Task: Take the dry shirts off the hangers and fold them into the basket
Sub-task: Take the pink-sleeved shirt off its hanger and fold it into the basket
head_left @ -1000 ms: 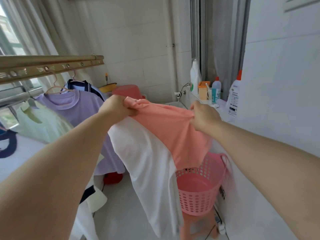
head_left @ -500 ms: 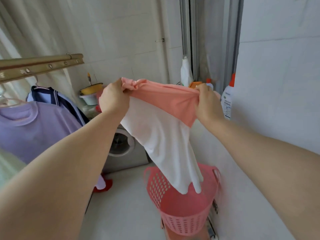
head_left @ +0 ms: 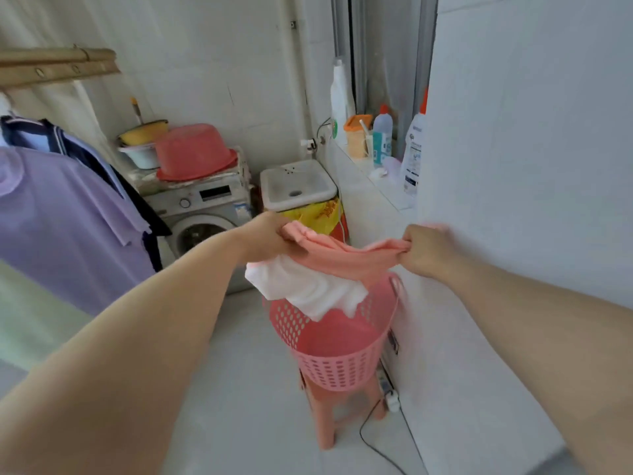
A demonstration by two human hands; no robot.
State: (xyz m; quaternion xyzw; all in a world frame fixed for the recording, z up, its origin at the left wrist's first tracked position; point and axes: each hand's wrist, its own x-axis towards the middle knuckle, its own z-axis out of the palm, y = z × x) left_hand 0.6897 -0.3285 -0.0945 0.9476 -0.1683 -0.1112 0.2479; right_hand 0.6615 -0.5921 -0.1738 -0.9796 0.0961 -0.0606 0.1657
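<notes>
Spillage is the main risk here: the pink-and-white shirt (head_left: 329,279) spreads wider than the mouth of the pink basket (head_left: 337,366), and its white folds bulge past the basket's far-left rim, on the side toward the washing machine (head_left: 205,214). Released like this, the loose cloth would probably unfold and slide down outside the basket onto the floor. The basket also sits on a small pink stool (head_left: 325,419) just beside the wall, so an off-centre push could tip it — a narrow perch for a light plastic tub.

The left grip (head_left: 270,234) is clamped on one bunched pink end, above and beyond the basket's far-left rim. The right grip (head_left: 426,250) is clamped on the other pink end, above the basket's right rim and close to the wall. Between them the pink band sags, and the white body hangs below it, its lowest folds inside the basket. A lavender shirt (head_left: 61,217) hangs well to the left of the basket — not yet taken down.
</notes>
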